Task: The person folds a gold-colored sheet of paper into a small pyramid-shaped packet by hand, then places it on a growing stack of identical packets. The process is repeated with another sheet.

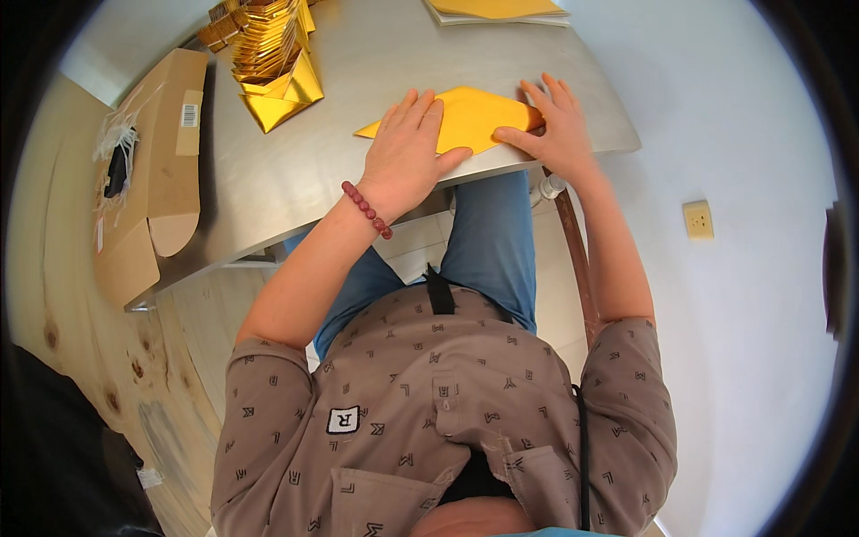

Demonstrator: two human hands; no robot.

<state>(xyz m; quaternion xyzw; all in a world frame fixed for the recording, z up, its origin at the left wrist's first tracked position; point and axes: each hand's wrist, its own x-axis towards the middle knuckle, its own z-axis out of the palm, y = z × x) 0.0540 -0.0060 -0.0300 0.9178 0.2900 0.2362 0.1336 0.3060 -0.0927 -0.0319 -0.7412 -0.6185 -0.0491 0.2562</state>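
Observation:
A folded sheet of yellow paper (pixel 479 121) lies near the front edge of the metal table, its left end tapering to a point. My left hand (pixel 407 143) rests flat across its left part, fingers stretched out and thumb along the near edge. At the paper's right end is my right hand (pixel 562 134), with the thumb on the near side and the fingers spread beyond it. A darker orange corner of the paper shows between that thumb and the fingers. Part of the paper's left side is hidden under my left hand.
A row of shiny gold folded paper pieces (pixel 277 76) stands at the back left. Left of it, an open cardboard box (pixel 174 152) holds clear plastic and something black. A stack of yellow and white sheets (pixel 497 11) lies at the far edge. A white wall (pixel 716 313) is at right.

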